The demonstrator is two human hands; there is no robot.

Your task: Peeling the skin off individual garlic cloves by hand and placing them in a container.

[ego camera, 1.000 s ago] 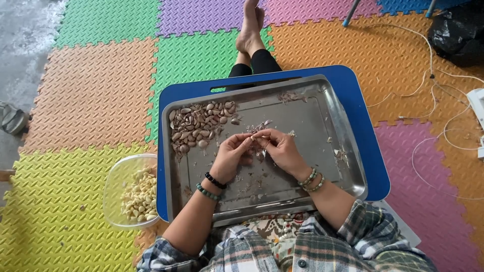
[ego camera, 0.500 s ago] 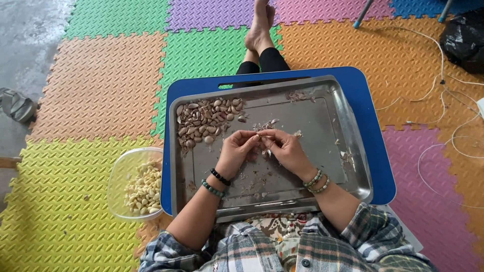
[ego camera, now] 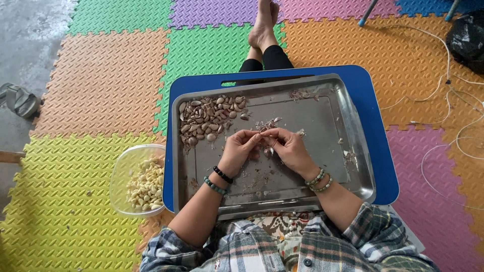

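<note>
Barely shifted since half a second back: both hands still locked together over the middle of the tray, fingertips nudged a touch closer.

Head view: left hand (ego camera: 241, 149) curled, thumb and fingers pinched on a small garlic clove (ego camera: 263, 135); right hand (ego camera: 288, 148) meeting it from the other side, fingertips closed on the same clove. Just beyond the pinch, a few loose papery skins (ego camera: 268, 124). Up and to the left of the grip, a heap of unpeeled cloves (ego camera: 207, 118) in the corner of the steel tray (ego camera: 348, 106). Under the tray, a blue board (ego camera: 375, 126). Well off to the left of the grip, down on the foam mat (ego camera: 101, 85), a clear bowl (ego camera: 126, 166) of peeled cloves (ego camera: 145, 184). Beaded bracelets on both wrists.
</note>
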